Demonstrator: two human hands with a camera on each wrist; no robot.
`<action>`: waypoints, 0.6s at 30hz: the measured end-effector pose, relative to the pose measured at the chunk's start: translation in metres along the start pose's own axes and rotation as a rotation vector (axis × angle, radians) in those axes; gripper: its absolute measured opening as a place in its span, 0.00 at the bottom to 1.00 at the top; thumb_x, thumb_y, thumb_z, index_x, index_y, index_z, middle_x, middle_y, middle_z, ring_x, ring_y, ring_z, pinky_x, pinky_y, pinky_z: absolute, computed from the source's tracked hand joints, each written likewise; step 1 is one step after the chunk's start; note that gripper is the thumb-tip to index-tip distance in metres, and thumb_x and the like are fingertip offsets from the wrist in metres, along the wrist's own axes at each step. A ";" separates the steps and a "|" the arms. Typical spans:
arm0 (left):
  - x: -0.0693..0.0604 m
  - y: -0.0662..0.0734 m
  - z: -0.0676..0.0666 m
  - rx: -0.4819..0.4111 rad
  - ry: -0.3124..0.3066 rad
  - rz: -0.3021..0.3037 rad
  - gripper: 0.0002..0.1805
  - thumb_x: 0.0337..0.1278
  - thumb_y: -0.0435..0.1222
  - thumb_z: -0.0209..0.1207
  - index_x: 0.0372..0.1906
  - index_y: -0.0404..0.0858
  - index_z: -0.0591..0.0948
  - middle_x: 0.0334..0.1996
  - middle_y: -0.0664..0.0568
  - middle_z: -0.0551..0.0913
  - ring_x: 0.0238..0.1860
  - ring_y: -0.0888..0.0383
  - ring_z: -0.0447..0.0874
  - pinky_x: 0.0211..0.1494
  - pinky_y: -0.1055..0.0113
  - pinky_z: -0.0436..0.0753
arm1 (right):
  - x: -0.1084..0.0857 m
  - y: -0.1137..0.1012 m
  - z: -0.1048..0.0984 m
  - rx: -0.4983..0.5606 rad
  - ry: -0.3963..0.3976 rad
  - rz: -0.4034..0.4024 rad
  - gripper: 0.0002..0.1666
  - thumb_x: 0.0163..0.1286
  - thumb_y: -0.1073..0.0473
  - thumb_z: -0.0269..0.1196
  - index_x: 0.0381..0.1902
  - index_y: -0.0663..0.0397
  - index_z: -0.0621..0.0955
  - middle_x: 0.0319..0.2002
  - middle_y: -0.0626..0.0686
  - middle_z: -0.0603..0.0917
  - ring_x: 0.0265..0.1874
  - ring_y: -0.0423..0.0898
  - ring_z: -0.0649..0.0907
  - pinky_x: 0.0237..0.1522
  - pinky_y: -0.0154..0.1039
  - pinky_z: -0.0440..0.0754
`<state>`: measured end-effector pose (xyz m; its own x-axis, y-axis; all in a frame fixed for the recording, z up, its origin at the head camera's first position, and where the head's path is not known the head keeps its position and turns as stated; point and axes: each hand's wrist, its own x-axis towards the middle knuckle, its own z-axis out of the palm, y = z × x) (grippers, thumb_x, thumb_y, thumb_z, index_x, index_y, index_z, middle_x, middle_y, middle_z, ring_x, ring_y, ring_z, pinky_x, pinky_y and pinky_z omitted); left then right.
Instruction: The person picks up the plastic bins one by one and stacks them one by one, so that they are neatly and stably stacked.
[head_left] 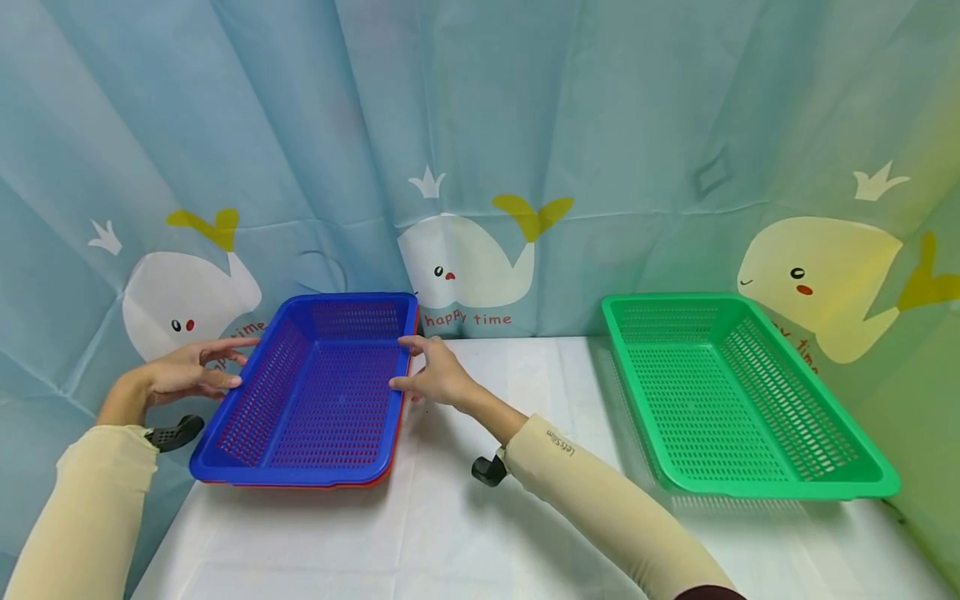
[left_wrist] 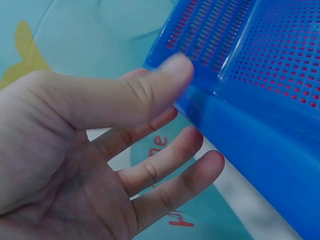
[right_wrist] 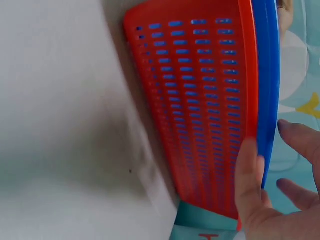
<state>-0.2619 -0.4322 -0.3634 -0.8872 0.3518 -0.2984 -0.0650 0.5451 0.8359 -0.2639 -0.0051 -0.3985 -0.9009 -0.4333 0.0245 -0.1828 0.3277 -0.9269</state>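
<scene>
A blue basket (head_left: 341, 475) sits nested in a red basket (head_left: 378, 479) at left centre. Beside its left rim, the left hand (head_left: 183, 372) has its fingers spread; in the left wrist view that hand (left_wrist: 75, 165) has a blurred thumb over the blue basket's (left_wrist: 260, 135) corner and holds nothing. The right hand (head_left: 442, 375) straddles the right rim, thumb and a finger above the blue edge. In the right wrist view, the right hand (right_wrist: 295, 220) has one blurred finger against the red basket's (right_wrist: 251, 75) outer side, the others loosely past the blue rim (right_wrist: 270, 75).
A green basket (head_left: 645, 400) stands on the right of the white-covered table (head_left: 480, 517). Behind hangs a light blue curtain (head_left: 637, 125) printed with whales. Black wrist devices sit at both wrists.
</scene>
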 end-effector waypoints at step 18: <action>-0.001 -0.009 0.006 -0.040 0.015 -0.056 0.47 0.73 0.39 0.61 0.84 0.45 0.44 0.74 0.22 0.55 0.63 0.33 0.76 0.56 0.38 0.83 | -0.003 0.002 -0.001 -0.080 0.032 -0.045 0.44 0.66 0.56 0.75 0.76 0.51 0.69 0.64 0.65 0.67 0.36 0.42 0.86 0.35 0.34 0.85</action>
<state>-0.2578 -0.4325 -0.3733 -0.8885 0.3096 -0.3388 -0.1332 0.5326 0.8358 -0.2623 -0.0022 -0.4002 -0.9029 -0.4228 0.0783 -0.2531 0.3753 -0.8917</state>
